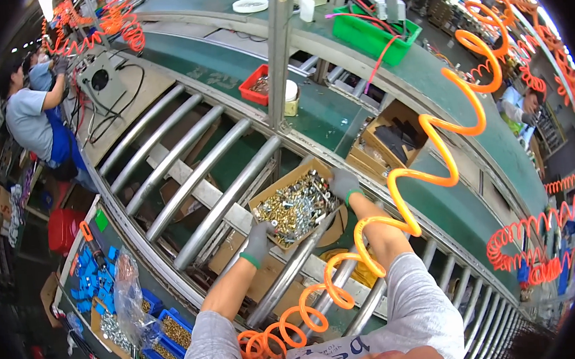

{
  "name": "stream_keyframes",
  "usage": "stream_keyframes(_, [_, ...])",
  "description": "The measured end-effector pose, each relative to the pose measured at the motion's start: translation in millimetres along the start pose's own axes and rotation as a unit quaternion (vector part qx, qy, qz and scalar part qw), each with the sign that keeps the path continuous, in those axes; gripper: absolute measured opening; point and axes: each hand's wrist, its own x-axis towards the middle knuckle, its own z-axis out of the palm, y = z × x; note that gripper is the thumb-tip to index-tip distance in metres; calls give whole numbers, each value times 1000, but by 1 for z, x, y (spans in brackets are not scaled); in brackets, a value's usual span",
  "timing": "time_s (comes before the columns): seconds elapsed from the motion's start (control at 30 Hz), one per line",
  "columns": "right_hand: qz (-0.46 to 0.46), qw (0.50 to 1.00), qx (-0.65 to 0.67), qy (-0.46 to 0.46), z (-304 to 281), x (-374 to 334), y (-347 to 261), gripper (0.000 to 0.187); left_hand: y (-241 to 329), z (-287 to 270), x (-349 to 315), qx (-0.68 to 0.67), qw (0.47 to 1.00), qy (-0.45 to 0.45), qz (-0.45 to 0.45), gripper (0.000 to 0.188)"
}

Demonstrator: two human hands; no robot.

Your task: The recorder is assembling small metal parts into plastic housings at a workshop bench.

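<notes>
A shallow cardboard box (280, 192) full of small brass-coloured and silver metal fittings (296, 205) is between my gloved hands, above the metal rollers. My left hand (260, 243), in a grey glove, grips the box's near left side. On the far right corner my right hand (345, 183), gloved alike, is closed over the cardboard edge. The fingers of both hands are partly hidden by the box. An orange coiled air hose (404, 221) passes in front of my right forearm.
Steel rollers (198, 189) run along the line. At the lower left are blue bins (173, 331) of brass parts and blue pieces (94, 280). Beyond a metal post (280, 60) stand a red tray (254, 87) and a green bin (374, 36). A co-worker (37, 123) stands at far left.
</notes>
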Motion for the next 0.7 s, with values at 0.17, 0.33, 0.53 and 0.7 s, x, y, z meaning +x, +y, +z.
stream_keyframes(0.17, [38, 997, 61, 4, 6, -126, 27, 23, -4, -6, -37, 110, 994, -20, 1, 35])
stream_keyframes(0.33, [116, 971, 156, 138, 31, -252, 56, 21, -36, -35, -36, 415, 900, -117, 59, 40])
stream_keyframes(0.53, [257, 923, 247, 147, 45, -345, 48, 23, -47, -46, -9, 511, 821, -246, 67, 50])
stream_keyframes(0.7, [273, 923, 224, 155, 55, -377, 62, 26, 78, 47, -165, 446, 872, -174, 106, 49])
